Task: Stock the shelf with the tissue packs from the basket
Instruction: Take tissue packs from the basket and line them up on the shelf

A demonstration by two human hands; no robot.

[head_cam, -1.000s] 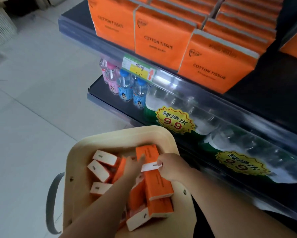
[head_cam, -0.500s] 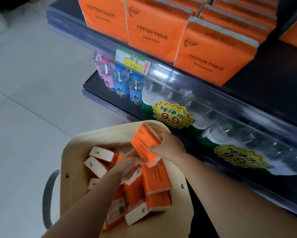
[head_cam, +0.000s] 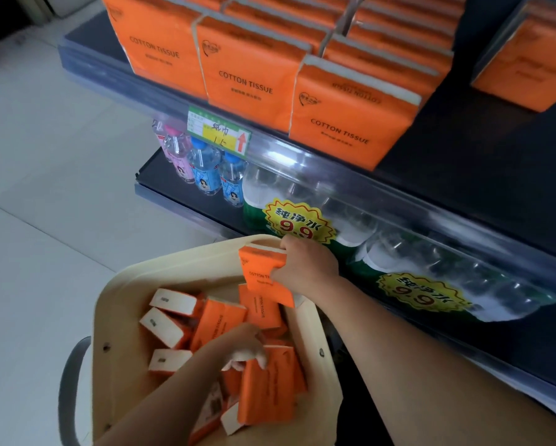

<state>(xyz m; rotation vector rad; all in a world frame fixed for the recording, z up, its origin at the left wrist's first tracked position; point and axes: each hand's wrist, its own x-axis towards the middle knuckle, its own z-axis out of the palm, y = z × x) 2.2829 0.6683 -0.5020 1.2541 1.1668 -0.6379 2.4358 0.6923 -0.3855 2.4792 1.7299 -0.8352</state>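
Lifted higher — tissue pack (head_cam: 261, 280) inside right grip (head_cam: 305, 265).

"COTTON TISSUE" stands in black on each orange shelf pack (head_cam: 247, 85), below a heart logo too small to read; the same words show, partly covered, on the held pack (head_cam: 262, 278) in the right hand (head_cam: 305, 265), and sideways on a basket pack (head_cam: 220, 326); print on the lower pack (head_cam: 267, 394) gripped by the left hand (head_cam: 241, 349) is too blurred to read. The price tag (head_cam: 220, 132) on the shelf rail (head_cam: 334, 175) bears handwritten 纸巾, what looks like 1.5, and a red up arrow; a yellow starburst sticker (head_cam: 297, 222) on the water multipack (head_cam: 263, 185) reads 纯净水 9.9, as does a second sticker (head_cam: 423, 292).
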